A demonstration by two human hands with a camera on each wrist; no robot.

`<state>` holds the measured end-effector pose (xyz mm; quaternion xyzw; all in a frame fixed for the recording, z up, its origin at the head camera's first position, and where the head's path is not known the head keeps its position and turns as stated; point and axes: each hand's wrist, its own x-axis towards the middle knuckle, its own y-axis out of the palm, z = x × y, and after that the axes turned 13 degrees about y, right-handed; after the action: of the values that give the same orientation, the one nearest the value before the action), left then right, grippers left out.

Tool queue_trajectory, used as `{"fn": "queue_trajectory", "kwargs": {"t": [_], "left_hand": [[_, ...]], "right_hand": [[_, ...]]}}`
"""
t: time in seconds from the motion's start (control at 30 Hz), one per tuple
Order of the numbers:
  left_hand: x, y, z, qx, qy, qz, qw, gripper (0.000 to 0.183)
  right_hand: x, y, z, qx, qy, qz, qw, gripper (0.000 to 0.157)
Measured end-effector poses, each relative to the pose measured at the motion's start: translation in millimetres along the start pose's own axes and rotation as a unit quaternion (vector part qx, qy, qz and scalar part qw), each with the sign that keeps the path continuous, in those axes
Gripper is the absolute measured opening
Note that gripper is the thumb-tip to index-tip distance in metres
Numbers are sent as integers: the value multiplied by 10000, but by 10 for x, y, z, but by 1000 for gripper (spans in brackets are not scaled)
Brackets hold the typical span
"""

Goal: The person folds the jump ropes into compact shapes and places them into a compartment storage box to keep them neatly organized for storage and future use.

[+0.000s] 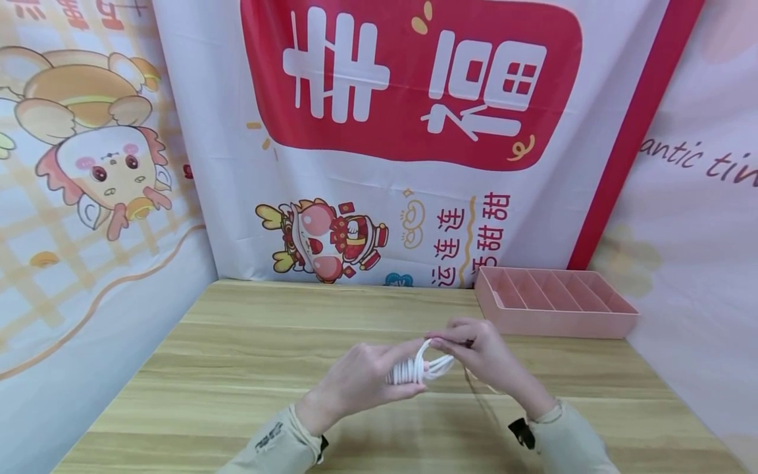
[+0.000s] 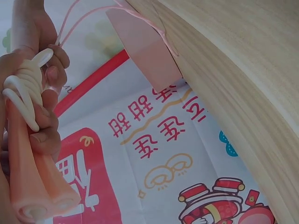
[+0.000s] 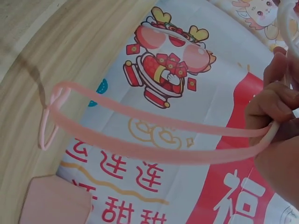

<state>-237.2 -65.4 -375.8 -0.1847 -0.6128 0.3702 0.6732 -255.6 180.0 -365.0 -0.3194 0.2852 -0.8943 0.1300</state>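
Observation:
A jump rope hangs above the table between both hands. Its two pink handles (image 2: 28, 172) lie side by side in the left wrist view, and the white cord (image 1: 405, 373) is wound round them in several turns. The left hand (image 1: 361, 378) grips this wrapped bundle, thumb on one side and fingers on the other. At the bundle's right end, the right hand (image 1: 482, 352) pinches the cord between thumb and fingers. From the right hand a doubled pinkish length of cord (image 3: 140, 151) trails away, ending in a small twisted loop (image 3: 46, 126).
A pink divided box (image 1: 559, 322) stands at the table's back right corner. Printed cloth (image 1: 379, 178) hangs behind the wooden table (image 1: 284, 329), with more cloth at the left and right sides.

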Motion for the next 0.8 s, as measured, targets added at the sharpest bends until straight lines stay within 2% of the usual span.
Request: {"fn": "queue_trajectory", "kwargs": {"t": [0.17,0.33,0.43,0.57,0.7,0.8], "left_hand": [[27,-32,12,-292,258,-474,9981,58],[52,-57,1,-846,71,-866,9926,53],[61,-63,-1,-1175,-187,-1146,9863,46],[59,-64,9,-1441,-694,-1456,9763,36],[45,-55,8,-1472,-1275,-1525,9689,34],[38,-42,0,-1422,-1675,-1499,9640,41]], "right_hand": [[9,-25,-61,523,-116,227,9983,20],[10,-51,-70,673,38,489,9965,22],[8,-56,-72,624,89,537,9966,19],[0,-44,-59,656,198,604,9958,13],[-6,-20,-26,535,289,869,9944,11],[-9,2,-1,333,249,1085,9932,13]]}}
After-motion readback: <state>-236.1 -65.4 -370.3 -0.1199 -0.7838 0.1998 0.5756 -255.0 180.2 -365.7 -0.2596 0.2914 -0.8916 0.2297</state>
